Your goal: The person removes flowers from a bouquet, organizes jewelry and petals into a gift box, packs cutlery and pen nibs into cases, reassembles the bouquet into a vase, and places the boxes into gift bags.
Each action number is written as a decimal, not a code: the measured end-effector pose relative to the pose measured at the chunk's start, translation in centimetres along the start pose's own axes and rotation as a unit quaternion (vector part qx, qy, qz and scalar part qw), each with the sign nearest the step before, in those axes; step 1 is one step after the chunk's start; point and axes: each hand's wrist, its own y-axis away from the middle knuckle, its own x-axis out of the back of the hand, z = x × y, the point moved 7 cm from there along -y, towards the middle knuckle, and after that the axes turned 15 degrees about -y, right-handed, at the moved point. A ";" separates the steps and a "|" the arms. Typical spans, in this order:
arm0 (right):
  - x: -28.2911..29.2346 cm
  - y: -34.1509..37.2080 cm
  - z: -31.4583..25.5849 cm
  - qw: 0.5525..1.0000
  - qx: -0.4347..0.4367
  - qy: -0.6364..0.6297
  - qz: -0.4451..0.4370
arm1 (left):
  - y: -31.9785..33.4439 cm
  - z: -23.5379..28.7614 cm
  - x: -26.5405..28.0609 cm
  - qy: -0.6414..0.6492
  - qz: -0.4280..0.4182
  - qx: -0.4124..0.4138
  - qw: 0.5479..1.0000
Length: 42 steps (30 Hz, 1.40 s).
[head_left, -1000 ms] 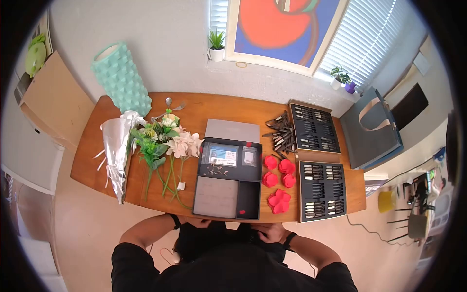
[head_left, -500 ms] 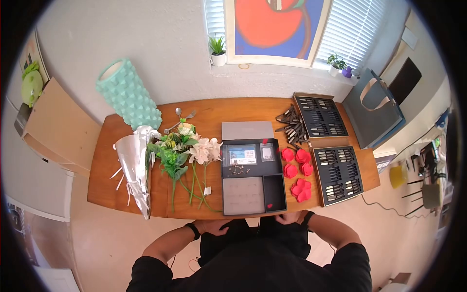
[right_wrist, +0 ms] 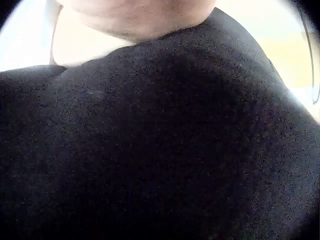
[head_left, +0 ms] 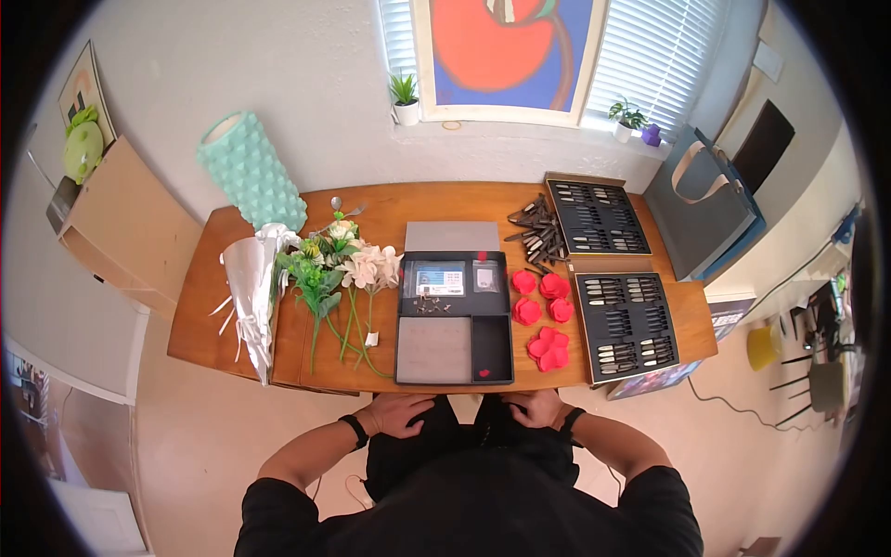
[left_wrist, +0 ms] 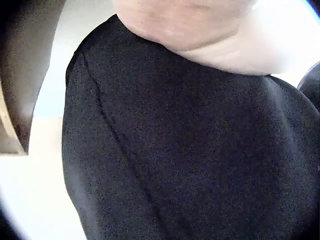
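Below the table's front edge, my left hand [head_left: 401, 414] rests on the left thigh of black trousers [left_wrist: 190, 150], fingers relaxed and holding nothing. My right hand [head_left: 536, 408] rests likewise on the right thigh. Each wrist view shows just the base of the hand against black cloth. Nearest to both hands on the table is a dark open box [head_left: 455, 382] with compartments. Inside it lie a card in a clear sleeve [head_left: 438, 280], a small clear packet [head_left: 485, 277], several tiny loose pieces [head_left: 432, 305] and a grey insert [head_left: 434, 348].
Left on the wooden table [head_left: 209, 325] are a silver foil wrap [head_left: 249, 302], stemmed artificial flowers [head_left: 371, 266] and a teal studded vase [head_left: 251, 167]. Red flower heads [head_left: 548, 349], dark slim pieces [head_left: 538, 232] and two filled cases [head_left: 629, 325] lie right. A grey bag [head_left: 691, 218] stands beyond.
My right hand has come away from the middle of the lap onto the right thigh, and my left hand now lies in fuller view. The head view has shifted; the tabletop things look unmoved.
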 end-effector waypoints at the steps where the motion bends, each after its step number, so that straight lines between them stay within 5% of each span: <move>1: 1.1 0.2 -0.4 1.000 0.010 -0.006 0.015 | -0.1 -0.1 -0.1 -0.012 -0.014 0.022 1.000; 8: 3.1 1.1 -1.5 0.995 0.070 -0.029 0.073 | -1.2 -0.5 0.7 -0.008 -0.111 0.064 0.992; 12: 3.0 0.6 -1.2 0.997 0.015 -0.048 0.060 | -0.5 -2.2 -1.1 -0.004 -0.135 0.060 0.989; 14: 2.9 0.3 -0.8 0.996 0.025 -0.042 0.076 | -0.4 -2.6 -1.4 0.058 -0.035 -0.008 0.998; 18: 2.0 0.1 0.3 0.997 0.001 -0.059 0.040 | 0.5 -3.3 -2.7 0.059 -0.099 0.000 0.993; 20: 1.7 -0.1 0.1 0.997 0.016 -0.060 0.052 | 0.3 -3.0 -1.8 0.064 -0.037 -0.015 0.997; 27: 2.3 -0.3 -0.8 0.999 -0.013 -0.012 0.041 | 0.6 -2.7 -2.8 0.083 -0.038 0.017 0.996; 32: 1.1 0.9 1.4 0.999 -0.026 -0.013 0.022 | -0.1 -1.0 1.9 -0.059 0.038 0.002 0.998; 39: 0.6 1.2 0.2 0.997 -0.036 -0.031 0.068 | 1.1 -1.7 0.3 -0.067 -0.010 0.016 0.998; 42: 1.3 0.6 -0.1 0.997 -0.031 -0.018 0.067 | 1.0 -2.4 0.4 -0.049 0.034 0.007 0.998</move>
